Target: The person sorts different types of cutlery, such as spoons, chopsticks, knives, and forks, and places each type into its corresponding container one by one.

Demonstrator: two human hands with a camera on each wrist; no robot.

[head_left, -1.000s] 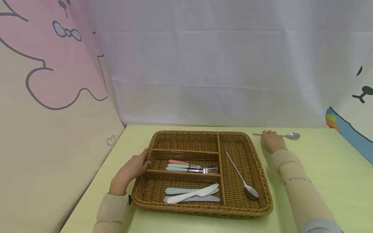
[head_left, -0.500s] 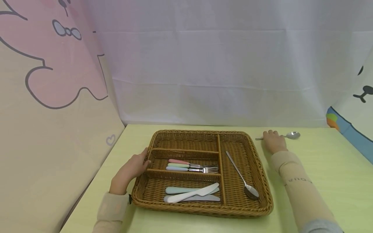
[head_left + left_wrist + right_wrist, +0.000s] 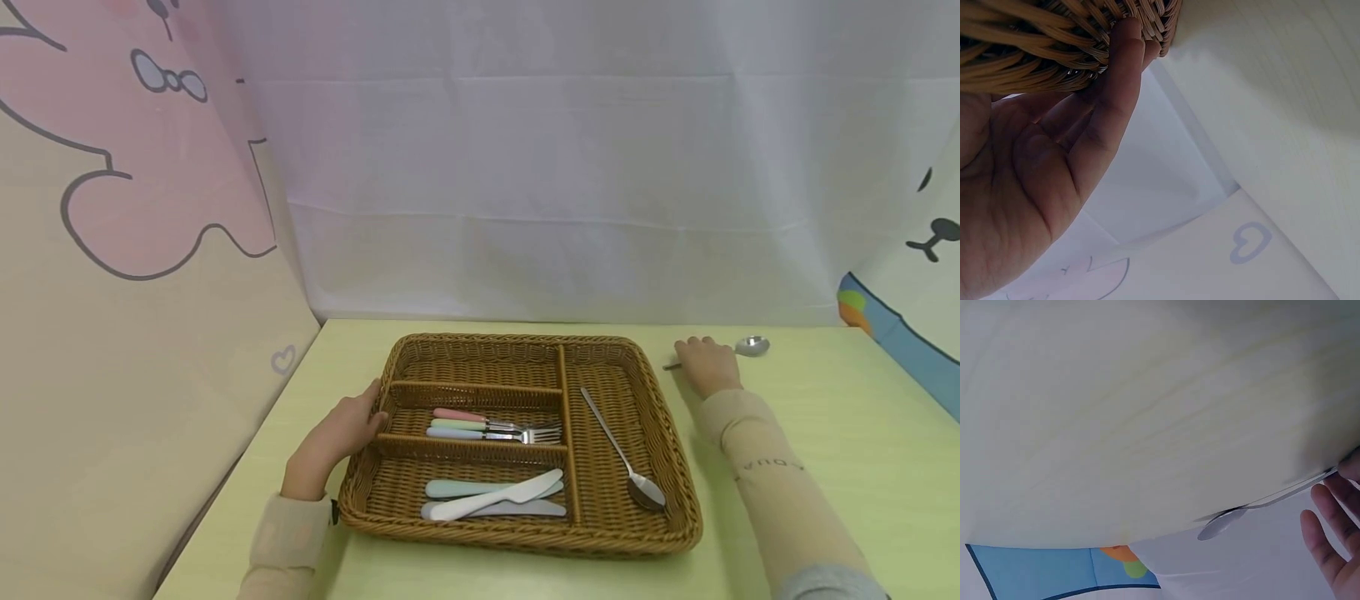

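Observation:
My left hand (image 3: 335, 437) grips the left rim of a brown wicker cutlery basket (image 3: 517, 544), thumb over the rim. In the left wrist view the fingers (image 3: 1110, 103) lie against the basket's outer weave (image 3: 1054, 37). Right of the basket, my right hand (image 3: 707, 367) pinches the handle of a metal spoon (image 3: 752, 346) at the table. Its bowl points right and the handle end shows left of the hand. The right wrist view has the spoon (image 3: 1225, 522) near the table surface, with thumb and forefinger at its handle and other fingers (image 3: 1325, 550) spread.
Inside the basket, the right compartment bears spoons (image 3: 647, 492), seemingly overlapping. Several forks (image 3: 487, 427) with pastel handles lie in the middle-left compartment, several knives (image 3: 495, 497) in the front-left one. A white curtain (image 3: 525, 208) hangs behind the yellow-green table (image 3: 847, 442).
The spoon at my right hand has turned, its handle end swinging toward me and slightly right. My left hand and the basket stay in place.

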